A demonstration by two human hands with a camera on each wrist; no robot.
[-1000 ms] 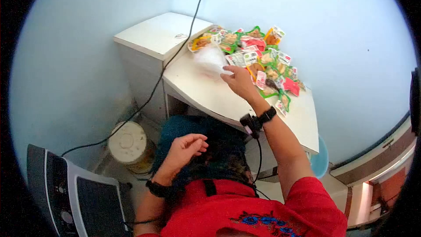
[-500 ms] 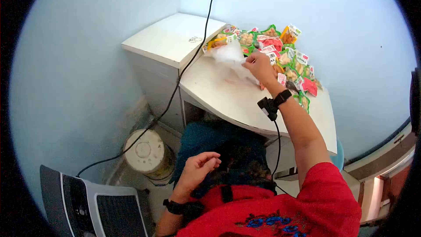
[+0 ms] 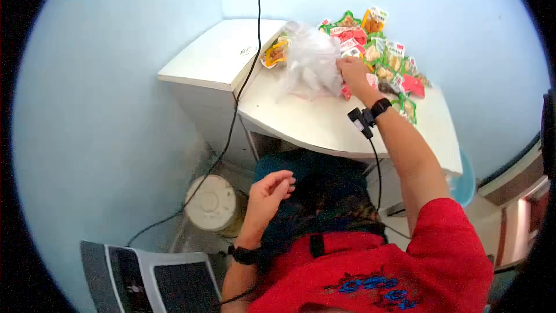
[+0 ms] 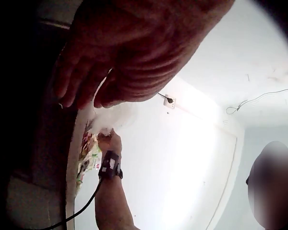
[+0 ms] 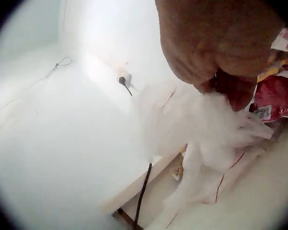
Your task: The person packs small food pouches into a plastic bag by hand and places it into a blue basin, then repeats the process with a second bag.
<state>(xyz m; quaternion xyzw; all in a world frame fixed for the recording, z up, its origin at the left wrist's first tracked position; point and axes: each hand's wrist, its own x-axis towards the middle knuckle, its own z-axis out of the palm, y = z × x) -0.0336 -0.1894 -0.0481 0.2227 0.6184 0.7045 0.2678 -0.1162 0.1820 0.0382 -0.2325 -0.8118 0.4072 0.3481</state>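
Observation:
My right hand (image 3: pixel 354 75) reaches over the table and pinches the edge of a thin, see-through plastic bag (image 3: pixel 313 61). Crumpled and puffed out, the bag spreads to the left of the hand, and red lines show on its film (image 5: pixel 197 129) in the right wrist view. Beyond and to the right of that hand lies a pile of small snack packets (image 3: pixel 373 52), green, red and yellow, with pale or brown food visible in some. The bag covers part of the pile's left end. My left hand (image 3: pixel 269 197) hovers over the lap, fingers loosely bent, holding nothing.
The white table (image 3: pixel 278 113) meets a higher white cabinet (image 3: pixel 202 52) on the left. A black cable (image 3: pixel 231 127) hangs across in front of them. A lidded bucket (image 3: pixel 211 203), a grey-black appliance (image 3: pixel 156 278) and a blue basin (image 3: pixel 463 182) stand lower down.
The plastic bag has been pulled up and spread, looking larger and fuller now. My right hand has shifted with it toward the packets. The left hand stays over the lap.

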